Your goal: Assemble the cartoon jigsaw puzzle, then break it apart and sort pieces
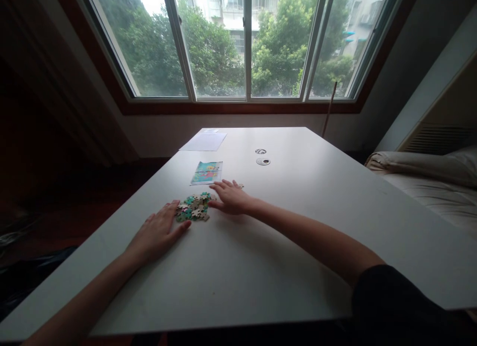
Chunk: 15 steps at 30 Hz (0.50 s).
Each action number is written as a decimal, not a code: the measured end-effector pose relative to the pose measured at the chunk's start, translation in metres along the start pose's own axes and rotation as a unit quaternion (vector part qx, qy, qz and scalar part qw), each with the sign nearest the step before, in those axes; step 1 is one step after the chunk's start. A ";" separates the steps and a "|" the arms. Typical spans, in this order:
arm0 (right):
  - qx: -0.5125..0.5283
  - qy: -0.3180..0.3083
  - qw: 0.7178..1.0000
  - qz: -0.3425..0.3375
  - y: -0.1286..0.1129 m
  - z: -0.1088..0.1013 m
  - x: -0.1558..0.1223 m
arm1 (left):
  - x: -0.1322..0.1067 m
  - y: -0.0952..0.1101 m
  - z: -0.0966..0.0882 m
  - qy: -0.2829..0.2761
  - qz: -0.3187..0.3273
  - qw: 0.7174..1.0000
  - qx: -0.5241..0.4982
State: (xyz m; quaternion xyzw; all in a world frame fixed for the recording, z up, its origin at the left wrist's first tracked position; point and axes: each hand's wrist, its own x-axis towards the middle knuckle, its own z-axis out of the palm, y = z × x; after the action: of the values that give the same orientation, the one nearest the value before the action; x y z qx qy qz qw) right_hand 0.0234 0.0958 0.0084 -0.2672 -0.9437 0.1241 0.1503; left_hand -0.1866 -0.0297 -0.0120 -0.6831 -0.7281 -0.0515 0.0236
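A small heap of jigsaw puzzle pieces [194, 208], green, tan and white, lies on the white table [238, 266] between my two hands. My left hand [158, 230] rests along the heap's left side, fingers stretched out and thumb apart at its near edge. On the other side, my right hand [231, 198] lies flat with spread fingers, its thumb by the heap's right edge. Part of a piece [241, 186] shows just beyond the right hand's fingers. Behind the heap is a colourful picture sheet [207, 172], mostly blue-green with pink.
A white paper sheet [203, 141] lies at the table's far left. Two small round flat items [263, 161] sit near the far middle. A padded, light-coloured seat [428, 172] stands to the right, and a thin stick [330, 110] leans by the window [246, 47].
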 end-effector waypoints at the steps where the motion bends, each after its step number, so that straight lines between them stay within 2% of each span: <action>1: -0.017 -0.006 0.999 0.034 0.009 -0.006 -0.007 | -0.001 0.001 -0.001 -0.005 0.001 1.000 0.003; 4: -0.067 -0.005 0.993 0.097 0.037 -0.019 -0.025 | -0.001 0.004 -0.002 -0.019 -0.008 1.000 0.008; 7: -0.081 0.011 0.992 0.095 0.051 -0.024 -0.033 | 0.003 0.007 -0.002 -0.022 -0.013 1.000 0.008; 10: -0.084 0.027 0.995 0.054 0.049 -0.020 -0.032 | 0.010 0.013 -0.004 -0.024 -0.009 1.000 0.007; 15: -0.106 0.005 0.994 0.011 0.031 -0.011 -0.031 | 0.017 0.020 -0.007 -0.023 0.013 1.000 -0.001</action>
State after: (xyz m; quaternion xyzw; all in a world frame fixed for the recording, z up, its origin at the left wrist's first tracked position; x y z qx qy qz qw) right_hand 0.0668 0.1069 0.0025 -0.2930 -0.9477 0.0239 0.1242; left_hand -0.1682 -0.0123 -0.0027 -0.6938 -0.7192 -0.0362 0.0071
